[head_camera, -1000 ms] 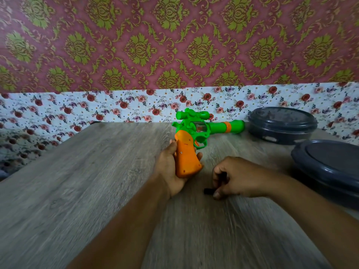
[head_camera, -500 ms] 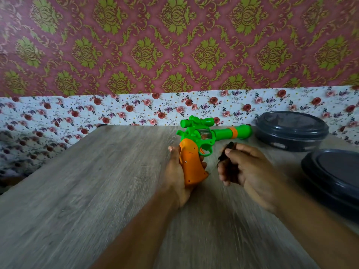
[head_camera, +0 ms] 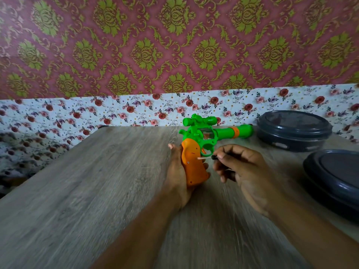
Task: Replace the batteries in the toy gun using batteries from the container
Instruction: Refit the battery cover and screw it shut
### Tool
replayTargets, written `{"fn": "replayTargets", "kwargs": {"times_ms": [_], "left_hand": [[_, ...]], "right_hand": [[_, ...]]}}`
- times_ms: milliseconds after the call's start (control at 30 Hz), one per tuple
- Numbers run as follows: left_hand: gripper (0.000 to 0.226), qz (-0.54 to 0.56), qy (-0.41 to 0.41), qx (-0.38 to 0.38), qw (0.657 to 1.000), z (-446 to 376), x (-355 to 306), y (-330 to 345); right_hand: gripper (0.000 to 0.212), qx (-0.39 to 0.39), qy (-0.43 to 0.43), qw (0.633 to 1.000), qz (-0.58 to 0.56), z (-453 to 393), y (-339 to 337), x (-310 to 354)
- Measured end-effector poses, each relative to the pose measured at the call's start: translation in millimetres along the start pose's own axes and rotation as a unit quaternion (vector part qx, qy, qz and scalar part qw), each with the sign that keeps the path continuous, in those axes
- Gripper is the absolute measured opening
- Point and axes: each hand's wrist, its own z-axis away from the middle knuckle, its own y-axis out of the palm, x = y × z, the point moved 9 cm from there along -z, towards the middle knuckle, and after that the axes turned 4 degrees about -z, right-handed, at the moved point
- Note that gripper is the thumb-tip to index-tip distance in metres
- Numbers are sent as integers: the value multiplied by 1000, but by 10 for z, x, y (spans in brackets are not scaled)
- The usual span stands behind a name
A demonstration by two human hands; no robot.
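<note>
A green toy gun (head_camera: 206,133) with an orange grip stands upright on the wooden table, barrel pointing right. My left hand (head_camera: 177,171) wraps the back of the orange grip and holds it. My right hand (head_camera: 240,167) pinches a small screwdriver (head_camera: 208,157) with a black handle; its thin shaft points left and its tip touches the side of the orange grip. Two dark grey lidded containers sit at the right: one farther back (head_camera: 293,131), one nearer (head_camera: 334,179). Both lids are on, so their contents are hidden.
The wooden table (head_camera: 87,191) runs up to a floral-papered wall (head_camera: 136,109) at the back. The table's left edge slants away at the far left. The nearer container lies close to my right forearm.
My right hand picked the screwdriver up from the table, raised it, and turned its tip onto the orange grip. My left hand kept holding the gun.
</note>
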Motion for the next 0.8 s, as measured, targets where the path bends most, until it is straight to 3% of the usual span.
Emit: {"fn": "replayTargets", "kwargs": {"times_ms": [233,467,800], "left_hand": [[80,-18,24,14,999,-29,19,31],[81,-21,27,16,999,-10,7,51],[86,-26,33,-3,999,-15,6,25]], "right_hand": [[12,27,-45,998,25,2,62,83],[17,31,-90,985,141,15,88,100],[11,37,-98,982,159,12,111,100]]}}
